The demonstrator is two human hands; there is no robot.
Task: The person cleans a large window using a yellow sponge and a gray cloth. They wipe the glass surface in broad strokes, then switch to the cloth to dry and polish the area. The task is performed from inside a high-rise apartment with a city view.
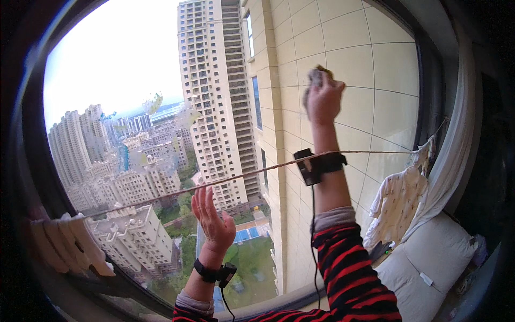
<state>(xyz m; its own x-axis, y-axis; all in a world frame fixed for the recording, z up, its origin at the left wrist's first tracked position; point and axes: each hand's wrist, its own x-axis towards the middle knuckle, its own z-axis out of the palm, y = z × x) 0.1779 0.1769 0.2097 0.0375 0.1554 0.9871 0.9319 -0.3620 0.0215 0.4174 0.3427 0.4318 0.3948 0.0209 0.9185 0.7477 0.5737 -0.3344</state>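
Note:
My right hand (pixel 325 100) is raised high against a large window pane (pixel 346 60), its fingers closed on a crumpled grey-brown cloth (pixel 317 76). Lower and to the left, my left hand (pixel 214 221) is held up with its fingers apart and nothing in it, near a thin twisted cord (pixel 249 174). Whether it touches the cord or the glass I cannot tell. The cord runs across the window and crosses over my right wrist. Each wrist wears a black strap with a small cabled device. Coloured remnants or smears (pixel 122 155) mark the glass at the left.
Light clothes (pixel 68 243) hang on the cord at the left. A small patterned baby garment (pixel 400 201) hangs at the right beside a white curtain (pixel 454 133). Below it lies a white cushion or folded quilt (pixel 422 261). The dark window frame (pixel 428 80) borders the pane.

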